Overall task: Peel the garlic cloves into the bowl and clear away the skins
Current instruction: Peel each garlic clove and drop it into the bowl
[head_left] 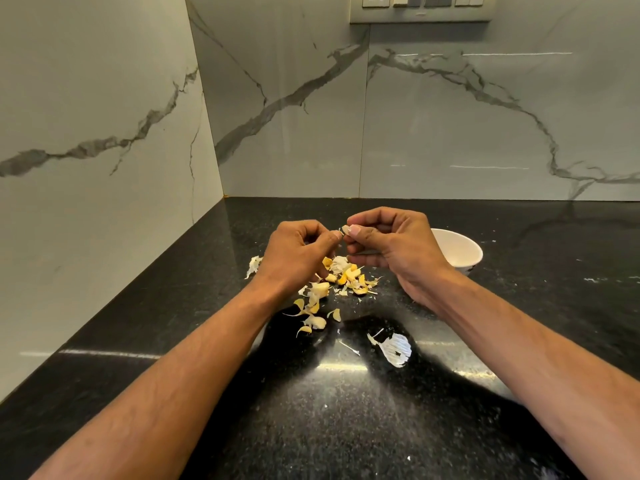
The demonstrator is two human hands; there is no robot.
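Both my hands are raised above the black counter and meet at a small pale garlic clove [345, 230]. My right hand [391, 247] pinches the clove between thumb and forefinger. My left hand [298, 252] nips a bit of its skin at the clove's left end. Below the hands lies a heap of yellowish and white garlic skins [332, 282]. A white bowl [460, 252] stands behind my right wrist, partly hidden; its inside is not visible.
A larger white papery skin [396, 348] lies nearer me on the counter [346, 427], with small flakes around it. One loose skin [254, 265] sits left of my left hand. Marble walls close off the left and back; a switch panel [420, 6] is above.
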